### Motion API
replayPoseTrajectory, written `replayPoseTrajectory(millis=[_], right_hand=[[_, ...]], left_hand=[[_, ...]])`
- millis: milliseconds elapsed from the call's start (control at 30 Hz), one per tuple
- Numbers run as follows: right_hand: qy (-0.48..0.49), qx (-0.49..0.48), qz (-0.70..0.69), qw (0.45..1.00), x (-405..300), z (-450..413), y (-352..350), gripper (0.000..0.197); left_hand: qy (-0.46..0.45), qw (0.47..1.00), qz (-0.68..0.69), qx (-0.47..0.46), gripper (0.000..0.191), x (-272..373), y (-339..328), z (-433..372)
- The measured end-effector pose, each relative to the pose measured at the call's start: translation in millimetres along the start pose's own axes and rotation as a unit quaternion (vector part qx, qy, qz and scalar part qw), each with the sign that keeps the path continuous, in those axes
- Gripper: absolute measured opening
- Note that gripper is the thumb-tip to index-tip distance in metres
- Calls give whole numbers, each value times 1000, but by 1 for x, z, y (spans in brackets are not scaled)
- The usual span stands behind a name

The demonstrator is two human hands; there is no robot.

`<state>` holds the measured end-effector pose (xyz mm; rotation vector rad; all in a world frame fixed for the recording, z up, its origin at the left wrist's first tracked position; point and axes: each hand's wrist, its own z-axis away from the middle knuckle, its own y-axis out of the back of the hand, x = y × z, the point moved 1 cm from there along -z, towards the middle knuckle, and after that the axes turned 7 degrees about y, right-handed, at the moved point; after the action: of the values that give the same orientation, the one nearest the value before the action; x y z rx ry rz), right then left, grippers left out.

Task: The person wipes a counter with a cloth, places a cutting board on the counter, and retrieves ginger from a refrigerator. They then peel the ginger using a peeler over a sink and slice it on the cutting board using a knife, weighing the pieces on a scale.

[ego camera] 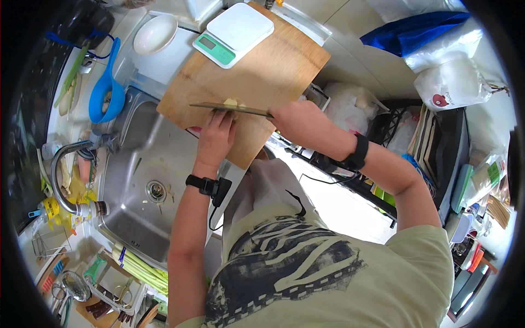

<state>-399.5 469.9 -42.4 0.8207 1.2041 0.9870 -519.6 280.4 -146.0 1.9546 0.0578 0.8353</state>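
A kitchen knife (250, 110) lies crosswise over the wooden cutting board (262, 69), its handle in my right hand (301, 123). Small pale food pieces (230, 101) show on the far side of the blade. My left hand (216, 137) is on the near side, fingers bent and close against the knife. It steadies a pale food piece, which the fingers and blade mostly cover. A kitchen scale (240, 30) with a white platform and green panel stands at the board's far end.
The stainless-steel sink (135, 221) lies to the left under a curved faucet (57, 164). A blue strainer ladle (107, 98) and white bowl (156, 35) are beyond it. Celery-like stalks (139, 264) lie near the sink's front. A black rack (385, 197) stands right.
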Motion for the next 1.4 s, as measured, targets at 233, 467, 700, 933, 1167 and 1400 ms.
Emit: replayPoseTrajectory(millis=[233, 467, 700, 933, 1167, 1400], right_hand=[[42, -27, 15, 999, 1, 5, 10, 14], [56, -21, 5, 998, 20, -56, -39, 18], [46, 10, -48, 998, 10, -36, -15, 22], [48, -57, 2, 997, 1, -29, 5, 22], [70, 4, -22, 997, 16, -67, -48, 24], [-38, 162, -212, 963, 21, -36, -36, 31]], left_hand=[[-5, 1000, 1, 8, 27, -3, -2, 1], [3, 1000, 22, 3, 27, 2, 0, -4], [-4, 1000, 17, 18, 27, -2, -2, 0], [-18, 1000, -6, 11, 28, -2, -1, 0], [-6, 1000, 29, 11, 29, 1, 0, -4], [148, 982, 117, 19, 31, -28, 14, -46]])
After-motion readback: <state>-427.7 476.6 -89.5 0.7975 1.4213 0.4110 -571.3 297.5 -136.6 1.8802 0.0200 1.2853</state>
